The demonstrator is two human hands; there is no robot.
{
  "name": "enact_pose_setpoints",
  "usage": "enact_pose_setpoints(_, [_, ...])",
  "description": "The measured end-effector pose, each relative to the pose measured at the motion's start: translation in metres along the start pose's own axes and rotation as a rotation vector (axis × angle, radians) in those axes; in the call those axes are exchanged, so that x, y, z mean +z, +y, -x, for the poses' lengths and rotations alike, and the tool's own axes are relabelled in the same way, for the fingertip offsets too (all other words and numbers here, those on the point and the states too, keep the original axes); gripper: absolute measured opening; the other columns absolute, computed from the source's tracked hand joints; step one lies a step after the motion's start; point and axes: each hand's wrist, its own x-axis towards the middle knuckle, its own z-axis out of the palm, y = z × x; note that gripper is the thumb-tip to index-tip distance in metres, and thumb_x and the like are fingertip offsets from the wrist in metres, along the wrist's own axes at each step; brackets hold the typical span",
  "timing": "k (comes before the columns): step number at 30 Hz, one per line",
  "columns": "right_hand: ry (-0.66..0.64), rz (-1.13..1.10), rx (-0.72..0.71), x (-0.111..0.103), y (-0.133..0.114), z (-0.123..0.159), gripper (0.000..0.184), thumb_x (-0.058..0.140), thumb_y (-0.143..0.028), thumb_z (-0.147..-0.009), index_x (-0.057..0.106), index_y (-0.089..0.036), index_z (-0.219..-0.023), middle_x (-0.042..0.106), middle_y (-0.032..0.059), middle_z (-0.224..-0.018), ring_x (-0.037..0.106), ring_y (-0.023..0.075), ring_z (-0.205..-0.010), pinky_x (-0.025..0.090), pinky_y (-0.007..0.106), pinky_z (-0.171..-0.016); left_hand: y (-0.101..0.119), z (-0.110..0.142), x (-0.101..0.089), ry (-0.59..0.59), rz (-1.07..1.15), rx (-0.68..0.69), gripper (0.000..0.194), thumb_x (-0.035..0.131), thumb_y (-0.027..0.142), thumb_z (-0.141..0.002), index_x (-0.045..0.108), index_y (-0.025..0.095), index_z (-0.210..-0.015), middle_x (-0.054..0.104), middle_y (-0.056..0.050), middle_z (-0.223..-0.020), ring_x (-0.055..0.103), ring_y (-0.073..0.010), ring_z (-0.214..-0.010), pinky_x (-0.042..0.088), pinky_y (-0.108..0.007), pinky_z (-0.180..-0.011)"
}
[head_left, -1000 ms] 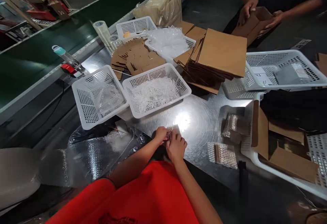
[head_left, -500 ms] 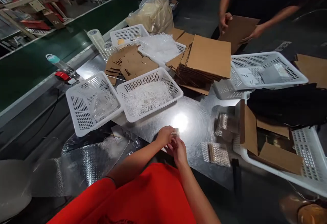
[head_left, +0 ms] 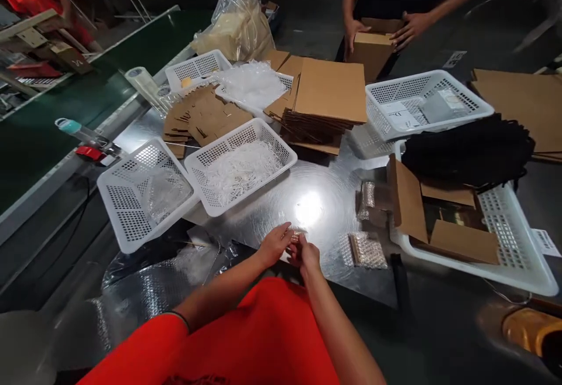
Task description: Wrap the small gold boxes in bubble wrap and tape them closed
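Note:
Both my hands meet over the near edge of the metal table (head_left: 281,200). Between their fingers is a small bubble-wrapped packet (head_left: 297,235), partly hidden by the fingers. My left hand (head_left: 274,246) is closed on its left side, and my right hand (head_left: 306,254) pinches its right side. What lies inside the wrap cannot be made out. To the right, a flat bubble-wrapped packet (head_left: 367,250) lies on the table. Another bubble-wrapped packet (head_left: 367,199) sits behind it, beside an open cardboard box (head_left: 465,243).
White baskets hold shredded filler (head_left: 243,171) and clear plastic (head_left: 164,195). Flat cardboard (head_left: 329,89) is stacked behind. Black cloth bags (head_left: 465,151) lie on a right-hand basket (head_left: 518,262). Across the table, a co-worker's hands (head_left: 410,31) hold a carton (head_left: 373,51). A tape dispenser (head_left: 90,152) stands left.
The view has turned slightly to the right. My hands stay together on the small packet, with the left fingers lifted and straighter. The co-worker's cardboard has gone from flat to a box shape.

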Motion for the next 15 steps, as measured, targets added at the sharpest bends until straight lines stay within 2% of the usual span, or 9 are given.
enact_pose_setpoints(3, [0.016,-0.021,0.038,0.005,-0.004,-0.002,0.044,0.065,-0.060,-0.082,0.051,-0.021,-0.069,0.058,-0.0006,-0.052,0.055,0.0132,-0.045,0.044,0.024,-0.042,-0.009,-0.003,-0.003,0.010,-0.045,0.099,0.029,0.045,0.019,-0.100,0.066,0.015,-0.119,0.071,-0.017,-0.118,0.065,-0.0258,-0.112,0.054,-0.043,-0.098])
enact_pose_setpoints(6, [0.031,-0.001,0.020,0.009,-0.006,-0.001,0.041,0.067,-0.054,-0.083,0.052,-0.020,-0.067,0.059,0.0010,-0.052,0.057,0.0135,-0.046,0.043,0.023,-0.042,-0.017,-0.003,-0.007,0.060,-0.121,0.211,0.026,0.049,0.017,-0.098,0.065,0.017,-0.118,0.073,-0.013,-0.107,0.066,-0.0241,-0.100,0.056,-0.041,-0.090])
enact_pose_setpoints(8, [0.061,0.031,-0.011,-0.003,-0.007,-0.002,0.038,0.067,-0.052,-0.082,0.056,-0.019,-0.068,0.062,0.0030,-0.056,0.059,0.0143,-0.048,0.046,0.024,-0.044,-0.023,-0.003,-0.009,0.099,-0.149,0.259,0.027,0.050,0.014,-0.095,0.066,0.019,-0.117,0.072,-0.012,-0.103,0.066,-0.0235,-0.094,0.057,-0.039,-0.083])
enact_pose_setpoints(9, [0.098,0.055,-0.035,-0.017,-0.008,-0.002,0.036,0.066,-0.051,-0.082,0.058,-0.018,-0.071,0.064,0.0036,-0.060,0.061,0.0148,-0.050,0.048,0.025,-0.046,-0.026,-0.003,-0.010,0.110,-0.156,0.251,0.029,0.050,0.012,-0.094,0.065,0.020,-0.118,0.072,-0.011,-0.103,0.065,-0.0232,-0.091,0.057,-0.038,-0.080])
enact_pose_setpoints(10, [0.156,0.085,-0.066,-0.037,-0.010,-0.002,0.033,0.064,-0.049,-0.083,0.060,-0.018,-0.075,0.066,0.0037,-0.064,0.062,0.0153,-0.052,0.051,0.026,-0.048,-0.029,-0.003,-0.010,0.115,-0.167,0.233,0.033,0.049,0.010,-0.092,0.065,0.022,-0.118,0.072,-0.010,-0.103,0.065,-0.0228,-0.088,0.056,-0.037,-0.078])
enact_pose_setpoints(12, [0.328,0.170,-0.134,-0.096,-0.014,0.003,0.028,0.059,-0.046,-0.085,0.061,-0.018,-0.088,0.069,0.0040,-0.075,0.067,0.0167,-0.062,0.054,0.028,-0.056,-0.033,-0.004,-0.009,0.090,-0.157,0.193,0.042,0.048,0.005,-0.087,0.066,0.026,-0.119,0.072,-0.009,-0.101,0.065,-0.0234,-0.087,0.057,-0.038,-0.077])
enact_pose_setpoints(15, [0.665,0.371,-0.224,-0.211,-0.024,0.021,0.035,0.050,-0.044,-0.087,0.058,-0.016,-0.106,0.070,0.0111,-0.093,0.069,0.0243,-0.090,0.056,0.033,-0.074,-0.033,-0.002,-0.006,0.097,-0.155,0.189,0.049,0.046,0.002,-0.081,0.067,0.027,-0.118,0.072,-0.008,-0.098,0.064,-0.0243,-0.085,0.057,-0.040,-0.077])
